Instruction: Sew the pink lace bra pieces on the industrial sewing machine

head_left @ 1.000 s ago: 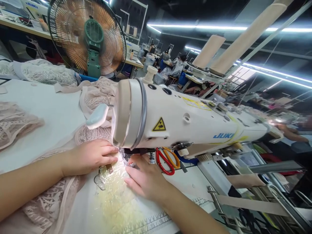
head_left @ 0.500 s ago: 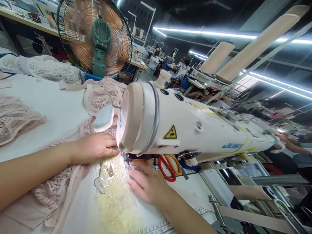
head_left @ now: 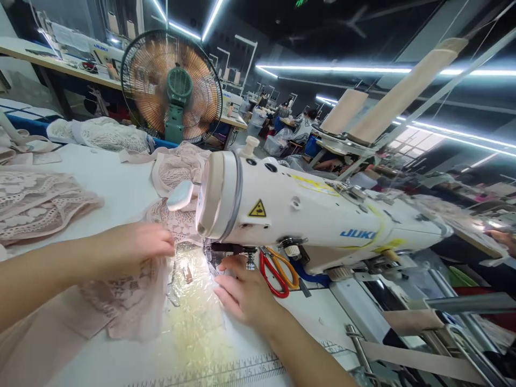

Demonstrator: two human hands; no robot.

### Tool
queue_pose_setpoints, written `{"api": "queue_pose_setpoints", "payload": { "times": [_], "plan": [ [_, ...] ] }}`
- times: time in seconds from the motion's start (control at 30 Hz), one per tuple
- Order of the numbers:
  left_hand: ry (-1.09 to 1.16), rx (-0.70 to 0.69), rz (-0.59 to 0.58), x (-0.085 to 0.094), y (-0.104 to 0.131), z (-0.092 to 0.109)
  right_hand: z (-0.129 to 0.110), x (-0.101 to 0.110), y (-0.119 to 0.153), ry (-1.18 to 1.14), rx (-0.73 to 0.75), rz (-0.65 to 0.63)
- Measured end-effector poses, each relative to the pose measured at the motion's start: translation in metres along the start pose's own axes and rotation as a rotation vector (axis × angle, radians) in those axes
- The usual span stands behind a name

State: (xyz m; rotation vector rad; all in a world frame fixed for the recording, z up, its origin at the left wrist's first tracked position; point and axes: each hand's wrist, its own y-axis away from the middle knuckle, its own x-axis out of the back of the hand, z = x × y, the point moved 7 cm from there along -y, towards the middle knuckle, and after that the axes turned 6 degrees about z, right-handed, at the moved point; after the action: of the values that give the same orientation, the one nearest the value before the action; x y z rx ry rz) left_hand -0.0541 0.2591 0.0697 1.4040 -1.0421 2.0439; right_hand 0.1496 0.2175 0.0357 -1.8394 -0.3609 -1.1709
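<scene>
A white sewing machine (head_left: 322, 215) reaches across from the right, its head over a lit, taped patch (head_left: 197, 306) of the table. Left of the needle area, my left hand (head_left: 151, 242) has its fingers closed on pale pink lace fabric (head_left: 121, 301), which hangs blurred below it. More of the lace lies behind, beside the machine head. My right hand (head_left: 242, 290) is at the presser foot, fingers bent, thumb side under the machine head; whether its fingertips hold anything is hidden.
Red-handled scissors (head_left: 274, 274) and an orange-handled pair lie right of my right hand. A stack of lace pieces (head_left: 40, 204) rests on the left. Behind the table stands a large fan (head_left: 177, 86). A printed ruler (head_left: 250, 371) crosses the front; people sit farther back.
My left hand has moved left and slightly up, away from the machine head, pulling lace with it. My right hand stays by the presser foot. The camera view has shifted.
</scene>
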Motion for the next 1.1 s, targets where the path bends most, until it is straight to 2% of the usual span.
{"api": "queue_pose_setpoints", "payload": {
  "times": [0.1, 0.23, 0.3, 0.37, 0.43, 0.5, 0.6, 0.63, 0.7, 0.77, 0.83, 0.93, 1.1],
  "plan": [
    [-0.025, -0.048, -0.136, -0.003, 0.023, 0.02, -0.007, 0.004, -0.004, -0.028, 0.024, 0.031],
    [-0.18, -0.008, -0.115, -0.006, 0.025, 0.037, -0.027, 0.014, -0.008, -0.107, 0.037, 0.059],
    [-0.047, 0.041, -0.092, -0.002, 0.017, 0.04, -0.04, 0.02, -0.004, -0.2, 0.021, 0.087],
    [0.173, 0.16, -0.08, 0.006, 0.009, 0.037, -0.055, 0.022, 0.003, -0.301, -0.021, 0.124],
    [0.371, 0.323, -0.082, 0.012, 0.003, 0.031, -0.071, 0.016, 0.01, -0.374, -0.061, 0.12],
    [0.499, 0.457, -0.045, 0.017, -0.003, 0.026, -0.087, 0.001, 0.011, -0.408, -0.101, 0.032],
    [0.477, 0.533, 0.084, 0.022, -0.01, 0.024, -0.1, -0.024, 0.006, -0.401, -0.199, -0.138],
    [0.427, 0.536, 0.12, 0.022, -0.012, 0.023, -0.099, -0.028, 0.003, -0.394, -0.245, -0.148],
    [0.321, 0.524, 0.159, 0.018, -0.013, 0.022, -0.089, -0.026, -0.002, -0.382, -0.348, -0.082],
    [0.233, 0.498, 0.16, 0.01, -0.01, 0.022, -0.072, -0.018, -0.002, -0.345, -0.473, 0.013],
    [0.134, 0.471, 0.141, -0.001, -0.005, 0.021, -0.055, -0.013, 0.004, -0.285, -0.582, 0.026],
    [-0.018, 0.444, 0.099, -0.02, 0.005, 0.023, -0.042, -0.013, 0.014, -0.235, -0.658, -0.086],
    [-0.208, 0.395, 0.039, -0.041, 0.013, 0.032, -0.043, -0.02, 0.016, -0.079, -0.644, -0.321]
  ]
}}
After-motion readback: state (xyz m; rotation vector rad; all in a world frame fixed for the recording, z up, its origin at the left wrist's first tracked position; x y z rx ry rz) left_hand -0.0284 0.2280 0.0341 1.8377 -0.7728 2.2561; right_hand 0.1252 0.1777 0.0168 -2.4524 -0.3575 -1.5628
